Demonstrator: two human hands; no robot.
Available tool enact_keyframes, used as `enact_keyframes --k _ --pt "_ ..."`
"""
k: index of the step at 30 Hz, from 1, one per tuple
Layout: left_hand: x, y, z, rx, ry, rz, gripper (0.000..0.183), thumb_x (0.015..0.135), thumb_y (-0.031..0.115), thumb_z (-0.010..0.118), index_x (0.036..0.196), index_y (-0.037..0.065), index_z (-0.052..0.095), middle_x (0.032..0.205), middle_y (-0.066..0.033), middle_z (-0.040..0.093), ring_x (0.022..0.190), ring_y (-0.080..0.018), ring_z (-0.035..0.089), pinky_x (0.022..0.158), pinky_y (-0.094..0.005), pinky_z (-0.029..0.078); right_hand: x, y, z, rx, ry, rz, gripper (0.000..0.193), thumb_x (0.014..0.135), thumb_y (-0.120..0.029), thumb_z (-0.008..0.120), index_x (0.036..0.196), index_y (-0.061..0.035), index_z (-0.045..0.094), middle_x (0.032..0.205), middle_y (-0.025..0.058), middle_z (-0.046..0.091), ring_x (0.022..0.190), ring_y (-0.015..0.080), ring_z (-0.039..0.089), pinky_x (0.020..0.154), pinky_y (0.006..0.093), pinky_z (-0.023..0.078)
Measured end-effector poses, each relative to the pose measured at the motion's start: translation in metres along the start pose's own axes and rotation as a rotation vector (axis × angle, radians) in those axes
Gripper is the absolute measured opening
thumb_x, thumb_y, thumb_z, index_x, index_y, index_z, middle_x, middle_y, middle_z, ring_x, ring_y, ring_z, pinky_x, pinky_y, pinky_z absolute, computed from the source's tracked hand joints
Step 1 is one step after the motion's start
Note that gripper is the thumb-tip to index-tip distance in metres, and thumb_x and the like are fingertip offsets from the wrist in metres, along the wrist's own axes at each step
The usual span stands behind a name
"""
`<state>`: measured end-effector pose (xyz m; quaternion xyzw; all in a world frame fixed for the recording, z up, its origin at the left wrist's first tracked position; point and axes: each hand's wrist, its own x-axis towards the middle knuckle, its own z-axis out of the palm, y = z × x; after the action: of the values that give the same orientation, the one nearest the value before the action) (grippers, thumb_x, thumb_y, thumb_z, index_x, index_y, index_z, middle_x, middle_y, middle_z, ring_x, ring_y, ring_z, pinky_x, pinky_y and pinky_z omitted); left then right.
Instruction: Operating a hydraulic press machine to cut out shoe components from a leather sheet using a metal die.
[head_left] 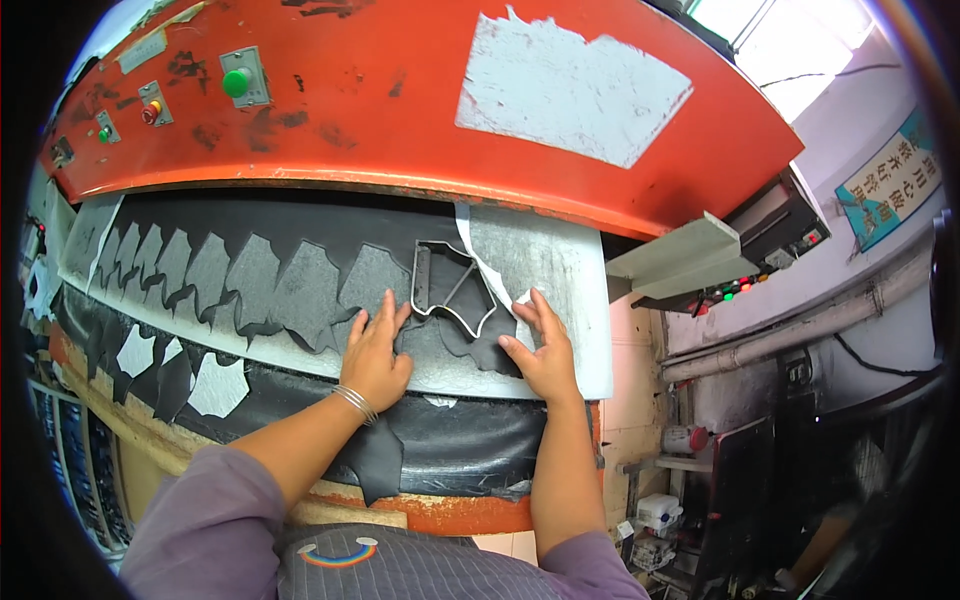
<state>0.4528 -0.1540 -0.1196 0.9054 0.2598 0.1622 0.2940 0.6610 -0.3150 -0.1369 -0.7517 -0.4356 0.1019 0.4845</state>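
Note:
A metal cutting die (pixel 421 282), an open frame with a crossbar and curved edges, lies on a black sheet of material (pixel 310 218). My left hand (pixel 376 352) rests just left of the die, fingers stretched out over the sheet. To the die's right, my right hand (pixel 541 348) has its thumb and fingers apart beside the sheet's ragged right edge. Neither hand grips anything. A row of several cut-out gaps (pixel 310 285) runs leftward from the die, showing the grey-white cutting board (pixel 545 250) beneath.
An orange press head (pixel 400 110) with green buttons (pixel 236 83) and a red button (pixel 150 113) spans above the board. Black scraps (pixel 370 465) hang over the front edge. At the right stand a grey metal bracket (pixel 680 255) and shelves with bottles (pixel 660 512).

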Motion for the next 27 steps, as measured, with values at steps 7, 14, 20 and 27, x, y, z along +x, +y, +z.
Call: enact_keyframes --k 7,14,20,27 --pt "-0.006 0.005 0.011 -0.058 -0.005 -0.039 0.081 0.074 0.009 0.047 0.144 -0.010 0.011 0.142 -0.0087 0.045 0.136 -0.0239 0.034 0.116 -0.0418 0.013 -0.013 0.013 0.004 0.248 0.038 0.130 0.071 0.074 -0.023 0.077 0.134 -0.0029 0.046 0.117 0.0113 0.063 0.113 0.0270 0.052 0.100 0.0379 0.035" --pt "-0.009 0.008 0.027 -0.099 0.008 -0.007 0.078 0.076 0.007 0.048 0.143 -0.009 0.013 0.140 -0.0117 0.046 0.137 -0.0223 0.031 0.115 -0.0423 0.015 -0.016 0.002 -0.004 -0.448 -0.068 -0.189 0.096 0.062 -0.042 0.082 0.139 -0.0033 0.039 0.122 0.0101 0.059 0.114 0.0286 0.050 0.101 0.0412 0.028" --pt "-0.007 0.001 0.035 -0.211 0.002 0.010 0.082 0.075 0.010 0.049 0.145 -0.007 0.010 0.143 -0.0116 0.043 0.136 -0.0250 0.034 0.114 -0.0413 0.017 -0.021 0.007 -0.010 -0.429 -0.065 -0.144 0.093 0.063 -0.039 0.083 0.138 -0.0027 0.041 0.123 0.0133 0.058 0.117 0.0296 0.050 0.102 0.0417 0.030" --pt "-0.008 -0.016 -0.027 -0.789 0.024 -0.333 0.065 0.079 0.009 0.052 0.141 0.001 0.035 0.135 -0.0196 0.050 0.116 -0.0208 0.056 0.099 -0.0308 0.041 -0.031 -0.028 -0.025 -0.153 0.029 0.024 0.071 0.071 -0.023 0.078 0.132 -0.0004 0.048 0.125 0.0179 0.053 0.120 0.0309 0.049 0.103 0.0395 0.036"
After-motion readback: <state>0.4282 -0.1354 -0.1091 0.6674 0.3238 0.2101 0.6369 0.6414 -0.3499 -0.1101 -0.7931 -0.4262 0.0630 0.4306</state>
